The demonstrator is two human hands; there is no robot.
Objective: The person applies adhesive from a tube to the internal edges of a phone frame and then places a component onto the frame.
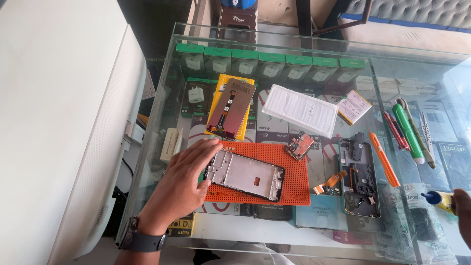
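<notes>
- Left hand (pixel 184 179), wristwatch (pixel 142 240) on its wrist, lies spread flat, fingertips steadying the near end of a phone frame (pixel 245 175).
- The frame sits on an orange mat (pixel 294 169) beyond the fingers.
- Right hand (pixel 463 211), at the picture's edge, grips a small glue tube (pixel 439 198), well apart from the left.

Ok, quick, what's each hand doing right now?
Left hand: open, fingers resting on the end of the phone frame.
Right hand: closed on a yellow glue tube, mostly out of view.

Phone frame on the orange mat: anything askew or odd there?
Yes: the phone frame lies skewed to the orange mat, its lower right corner at the mat's front edge. The left hand rests on its left end.
</notes>
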